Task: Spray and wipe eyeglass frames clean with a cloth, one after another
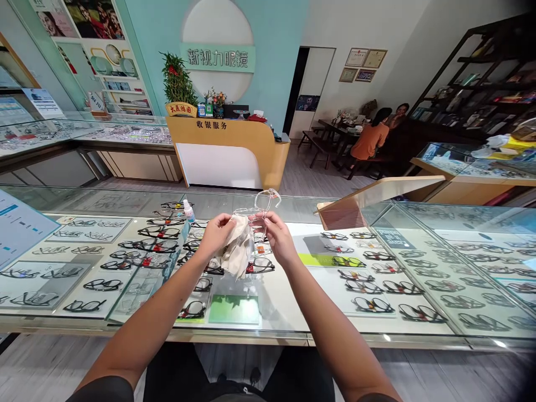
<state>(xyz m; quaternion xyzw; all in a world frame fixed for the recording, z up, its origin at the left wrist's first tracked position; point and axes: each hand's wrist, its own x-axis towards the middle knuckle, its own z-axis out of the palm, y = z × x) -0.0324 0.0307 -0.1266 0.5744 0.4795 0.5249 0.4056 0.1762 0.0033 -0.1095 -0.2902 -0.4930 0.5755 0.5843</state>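
Note:
Above the glass counter [276, 301], both my hands hold up a pair of clear-framed eyeglasses [263, 200]. In my left hand [218, 234] a cream cleaning cloth [237, 248] is pinched against one end of the glasses and hangs down in folds. The fingers of my right hand [276, 231] are closed on the frame near its other side. One temple with a small orange tag sticks up past my right fingertips. A small white spray bottle [188, 211] stands on the counter beyond my left hand. The cloth hides part of the frame.
Rows of eyeglasses [372, 305] lie in the display case. A tilted wooden-backed stand [372, 195] is at the right, a leaning blue-white sign [20, 229] at the left. Past the counter are a cashier desk [276, 151] and people [371, 139] seated at a table.

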